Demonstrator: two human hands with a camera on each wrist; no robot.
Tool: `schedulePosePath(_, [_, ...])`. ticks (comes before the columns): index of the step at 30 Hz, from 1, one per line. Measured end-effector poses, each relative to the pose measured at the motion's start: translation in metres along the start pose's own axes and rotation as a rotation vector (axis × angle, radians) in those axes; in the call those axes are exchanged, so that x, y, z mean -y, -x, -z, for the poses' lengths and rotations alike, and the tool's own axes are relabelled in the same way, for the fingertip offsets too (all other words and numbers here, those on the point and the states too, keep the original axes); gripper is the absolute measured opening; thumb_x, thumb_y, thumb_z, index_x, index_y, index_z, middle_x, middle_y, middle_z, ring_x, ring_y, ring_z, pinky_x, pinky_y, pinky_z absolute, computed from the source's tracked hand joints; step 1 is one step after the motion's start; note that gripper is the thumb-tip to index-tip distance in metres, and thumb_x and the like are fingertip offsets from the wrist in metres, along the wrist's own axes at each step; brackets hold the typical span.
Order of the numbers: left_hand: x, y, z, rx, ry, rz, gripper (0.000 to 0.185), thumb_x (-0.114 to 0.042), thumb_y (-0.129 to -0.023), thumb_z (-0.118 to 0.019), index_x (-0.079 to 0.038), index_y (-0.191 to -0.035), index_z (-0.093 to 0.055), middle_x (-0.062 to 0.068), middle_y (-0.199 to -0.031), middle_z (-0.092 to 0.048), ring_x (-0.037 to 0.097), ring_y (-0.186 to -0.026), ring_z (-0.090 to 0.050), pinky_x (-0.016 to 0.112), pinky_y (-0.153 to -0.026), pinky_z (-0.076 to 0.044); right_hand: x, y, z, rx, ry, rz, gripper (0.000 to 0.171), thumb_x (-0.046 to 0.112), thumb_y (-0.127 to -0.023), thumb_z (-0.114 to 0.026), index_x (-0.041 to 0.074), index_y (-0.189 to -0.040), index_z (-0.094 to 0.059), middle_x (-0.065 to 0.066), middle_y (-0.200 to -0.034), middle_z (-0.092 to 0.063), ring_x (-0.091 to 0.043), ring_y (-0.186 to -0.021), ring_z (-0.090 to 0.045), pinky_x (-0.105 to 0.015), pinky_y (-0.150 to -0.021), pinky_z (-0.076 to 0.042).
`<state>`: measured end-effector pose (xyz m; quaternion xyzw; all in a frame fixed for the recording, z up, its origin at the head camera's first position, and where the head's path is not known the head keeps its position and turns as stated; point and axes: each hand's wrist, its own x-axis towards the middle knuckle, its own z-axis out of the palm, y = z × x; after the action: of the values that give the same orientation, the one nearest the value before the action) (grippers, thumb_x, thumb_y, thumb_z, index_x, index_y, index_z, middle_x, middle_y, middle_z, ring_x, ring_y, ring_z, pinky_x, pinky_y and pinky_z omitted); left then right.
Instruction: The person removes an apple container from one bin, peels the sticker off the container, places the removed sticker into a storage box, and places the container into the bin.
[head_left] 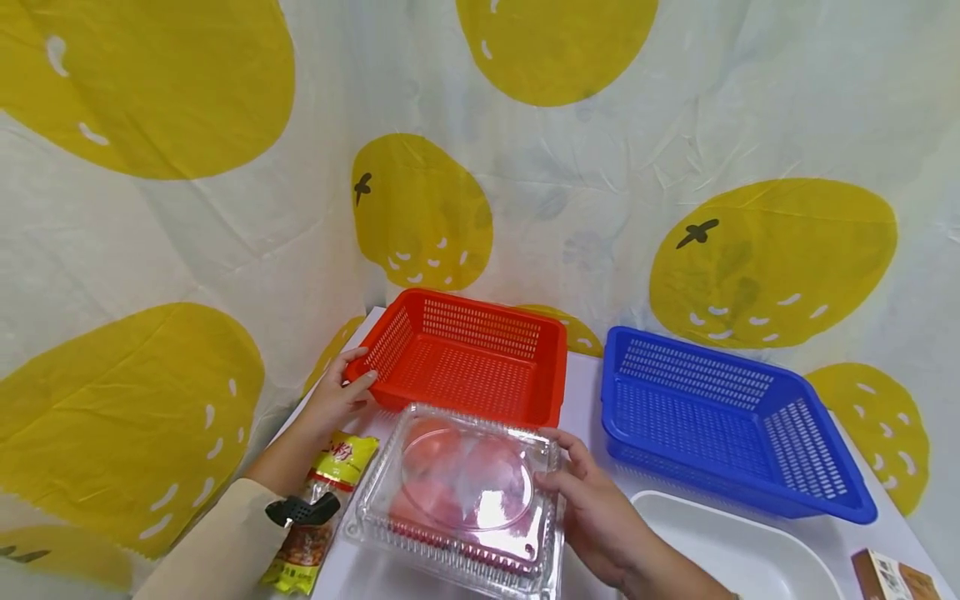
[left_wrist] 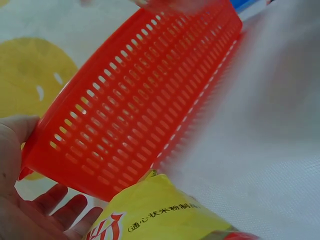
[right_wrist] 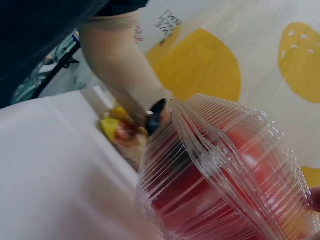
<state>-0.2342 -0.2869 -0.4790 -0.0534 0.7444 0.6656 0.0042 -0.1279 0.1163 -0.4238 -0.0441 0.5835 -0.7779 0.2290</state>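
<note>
In the head view my left hand [head_left: 339, 398] holds the near left corner of a red plastic basket [head_left: 457, 379]. The left wrist view has the thumb at the rim of the slotted basket wall [left_wrist: 125, 110] and the fingers below it. My right hand [head_left: 600, 512] grips the right side of a clear plastic clamshell box [head_left: 450, 533], which is closed. Several round red fruits [head_left: 431, 450] show through its lid. The box overlaps the front of the red basket in the head view. From the right wrist, its ribbed side and seam [right_wrist: 215, 160] appear close up.
A blue basket [head_left: 697, 417] stands at the right, with a white tub [head_left: 727, 542] in front of it. A small brown box [head_left: 892, 575] lies at the far right. Under my left forearm is a yellow food packet [head_left: 345, 458]. Fruit-printed curtains [head_left: 570, 192] enclose the table.
</note>
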Motion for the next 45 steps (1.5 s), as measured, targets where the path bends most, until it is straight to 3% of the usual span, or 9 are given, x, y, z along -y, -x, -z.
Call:
schedulePosePath(5, [-0.002, 0.0, -0.001, 0.027, -0.008, -0.006, 0.071, -0.029, -0.108, -0.065, -0.02, -0.168, -0.026, 0.021, -0.165, -0.033, 0.045, -0.141, -0.046, 0.057, -0.113, -0.048, 0.042, -0.004, 0.005, -0.058, 0.043, 0.015, 0.053, 0.003, -0.102, -0.054, 0.025, -0.148, -0.038, -0.008, -0.14, -0.05, -0.026, -0.119, -0.061, -0.044, -0.097, -0.057])
schedulePosePath(10, [-0.002, -0.001, 0.0, 0.034, -0.012, 0.008, 0.074, -0.031, -0.107, -0.067, -0.024, -0.167, -0.025, 0.019, -0.166, -0.032, 0.044, -0.145, -0.042, 0.057, -0.113, -0.048, 0.078, -0.017, 0.011, -0.063, 0.07, 0.028, 0.054, 0.007, -0.105, -0.052, 0.028, -0.152, -0.036, -0.009, -0.154, -0.04, -0.029, -0.133, -0.052, -0.043, -0.102, -0.057])
schedulePosePath(12, [-0.002, 0.0, 0.001, 0.025, -0.01, 0.023, 0.074, -0.031, -0.106, -0.068, -0.026, -0.167, -0.026, 0.018, -0.167, -0.031, 0.044, -0.146, -0.04, 0.058, -0.114, -0.047, 0.09, -0.028, 0.011, -0.065, 0.064, 0.03, 0.053, 0.008, -0.106, -0.052, 0.03, -0.152, -0.037, -0.008, -0.159, -0.034, -0.031, -0.138, -0.046, -0.044, -0.104, -0.057])
schedulePosePath(17, [-0.004, 0.001, 0.0, -0.003, -0.019, 0.053, 0.073, -0.032, -0.106, -0.068, -0.027, -0.166, -0.027, 0.018, -0.168, -0.028, 0.045, -0.147, -0.038, 0.061, -0.115, -0.045, 0.105, -0.07, 0.015, -0.072, 0.053, 0.057, 0.046, 0.011, -0.108, -0.052, 0.029, -0.149, -0.041, -0.005, -0.156, -0.037, -0.031, -0.135, -0.046, -0.041, -0.101, -0.058])
schedulePosePath(26, [-0.002, -0.002, -0.002, -0.008, -0.052, 0.078, 0.072, -0.033, -0.107, -0.066, -0.031, -0.167, -0.026, 0.015, -0.167, -0.032, 0.042, -0.143, -0.044, 0.058, -0.113, -0.048, 0.105, -0.157, 0.022, -0.155, 0.005, 0.03, 0.049, 0.013, -0.105, -0.06, 0.024, -0.15, -0.042, -0.005, -0.148, -0.045, -0.033, -0.136, -0.044, -0.055, -0.115, -0.046])
schedulePosePath(31, [-0.002, 0.0, 0.0, -0.007, -0.053, 0.08, 0.074, -0.034, -0.106, -0.068, -0.031, -0.167, -0.025, 0.015, -0.168, -0.031, 0.042, -0.145, -0.042, 0.058, -0.112, -0.048, 0.093, -0.193, 0.026, -0.163, 0.023, -0.002, 0.051, 0.013, -0.103, -0.063, 0.021, -0.149, -0.044, -0.007, -0.142, -0.049, -0.033, -0.128, -0.048, -0.053, -0.107, -0.051])
schedulePosePath(38, [-0.001, -0.002, 0.0, -0.004, -0.054, 0.05, 0.075, -0.034, -0.106, -0.068, -0.031, -0.167, -0.024, 0.014, -0.169, -0.03, 0.042, -0.146, -0.041, 0.059, -0.113, -0.048, 0.074, -0.228, 0.025, -0.191, 0.052, -0.026, 0.053, 0.017, -0.104, -0.062, 0.02, -0.153, -0.042, -0.004, -0.131, -0.05, -0.028, -0.114, -0.05, -0.046, -0.095, -0.051])
schedulePosePath(45, [0.0, -0.002, 0.001, -0.004, -0.073, 0.071, 0.073, -0.032, -0.107, -0.067, -0.032, -0.167, -0.025, 0.014, -0.168, -0.031, 0.041, -0.146, -0.041, 0.058, -0.112, -0.048, 0.061, -0.251, 0.03, -0.21, 0.095, -0.065, 0.057, 0.019, -0.103, -0.068, 0.02, -0.155, -0.043, -0.008, -0.145, -0.049, -0.028, -0.122, -0.049, -0.044, -0.102, -0.054])
